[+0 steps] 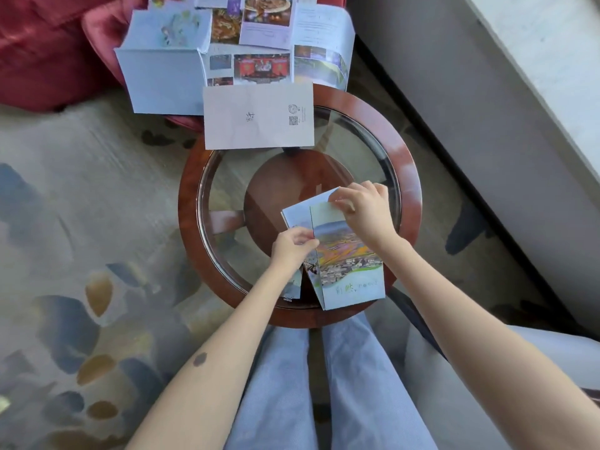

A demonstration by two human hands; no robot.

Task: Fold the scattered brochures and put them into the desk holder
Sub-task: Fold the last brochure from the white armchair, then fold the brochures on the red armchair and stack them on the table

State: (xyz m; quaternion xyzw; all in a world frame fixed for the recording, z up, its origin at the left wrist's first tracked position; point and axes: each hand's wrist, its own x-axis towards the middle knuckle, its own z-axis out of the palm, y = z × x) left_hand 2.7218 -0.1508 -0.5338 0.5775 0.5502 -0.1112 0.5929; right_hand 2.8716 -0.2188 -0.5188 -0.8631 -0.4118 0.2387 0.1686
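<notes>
Starting on the left, a pile of unfolded brochures (227,43) sits on the red seat, with one white sheet (259,116) hanging over the table rim (409,177). Nearer, the left hand (292,246) pinches the colourful brochure (344,258) and the right hand (367,211) pinches its top edge, mid-fold over the glass. No holder in view (so probably early days).

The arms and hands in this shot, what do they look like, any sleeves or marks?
Both forearms are bare, with no sleeves, watch or rings visible. The left hand and right hand wear no gloves. The left forearm carries one dark oval mark.
</notes>
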